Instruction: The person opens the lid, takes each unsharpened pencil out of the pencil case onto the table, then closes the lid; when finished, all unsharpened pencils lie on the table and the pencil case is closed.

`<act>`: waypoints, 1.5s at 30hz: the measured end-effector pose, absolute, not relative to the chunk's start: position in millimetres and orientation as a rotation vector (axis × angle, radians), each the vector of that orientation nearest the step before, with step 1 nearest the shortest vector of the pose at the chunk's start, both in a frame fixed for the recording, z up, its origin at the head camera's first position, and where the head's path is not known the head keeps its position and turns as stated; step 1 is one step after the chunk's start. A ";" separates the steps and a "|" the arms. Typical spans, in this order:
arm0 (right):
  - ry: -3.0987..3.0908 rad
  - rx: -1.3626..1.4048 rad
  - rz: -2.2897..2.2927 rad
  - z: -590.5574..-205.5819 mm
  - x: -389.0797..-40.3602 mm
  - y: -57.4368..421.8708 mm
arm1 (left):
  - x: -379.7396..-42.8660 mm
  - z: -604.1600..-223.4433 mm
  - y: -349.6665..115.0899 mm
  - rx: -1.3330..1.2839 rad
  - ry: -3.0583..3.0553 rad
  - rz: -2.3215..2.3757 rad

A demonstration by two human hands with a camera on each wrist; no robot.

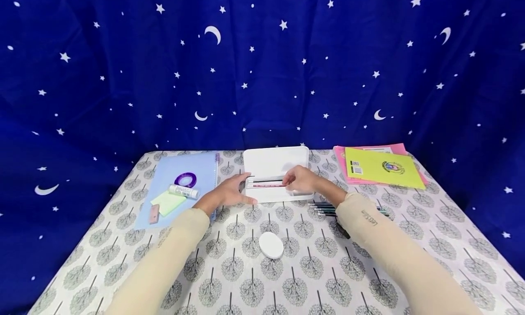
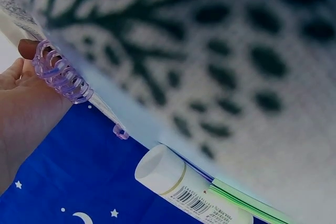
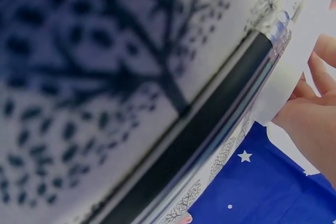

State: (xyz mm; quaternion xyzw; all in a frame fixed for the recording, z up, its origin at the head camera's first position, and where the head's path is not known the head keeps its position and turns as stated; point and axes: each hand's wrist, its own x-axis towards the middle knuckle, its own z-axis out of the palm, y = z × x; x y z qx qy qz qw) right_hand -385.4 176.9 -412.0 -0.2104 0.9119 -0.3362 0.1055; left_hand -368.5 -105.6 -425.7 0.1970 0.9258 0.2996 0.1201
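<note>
A white pencil case (image 1: pixel 276 160) lies with its lid raised at the far middle of the table. Inside it are a dark pencil (image 1: pixel 266 181) and a red pencil (image 1: pixel 266 186). My right hand (image 1: pixel 302 180) reaches into the case and pinches the red pencil near its right end with curled fingers. My left hand (image 1: pixel 230 191) rests at the case's left end, thumb by the front edge and straight fingers by the back. Beneath my right forearm lie several dark pencils (image 1: pixel 324 209), seen close up as pencils (image 3: pixel 210 114) in the right wrist view.
At left, a blue spiral notebook (image 1: pixel 164 169) bears purple tape (image 1: pixel 185 179), a glue stick (image 1: pixel 183 191), green sticky notes (image 1: pixel 167 203) and a pink eraser (image 1: pixel 154 214). A white oval object (image 1: pixel 271 245) lies nearer. Yellow (image 1: pixel 373 167) and pink books (image 1: pixel 339 156) overlap at far right.
</note>
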 end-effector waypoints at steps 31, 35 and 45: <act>2.654 -0.774 -0.953 -415.0 -386.0 182.5 | -367.1 -424.1 -102.8 0.586 2.701 0.853; 2.659 -0.769 -0.965 -414.5 -385.8 183.2 | -366.4 -423.0 -102.5 0.585 2.700 0.848; 2.705 -0.806 -1.015 -408.3 -379.1 181.4 | -368.8 -426.3 -104.6 0.569 2.725 0.809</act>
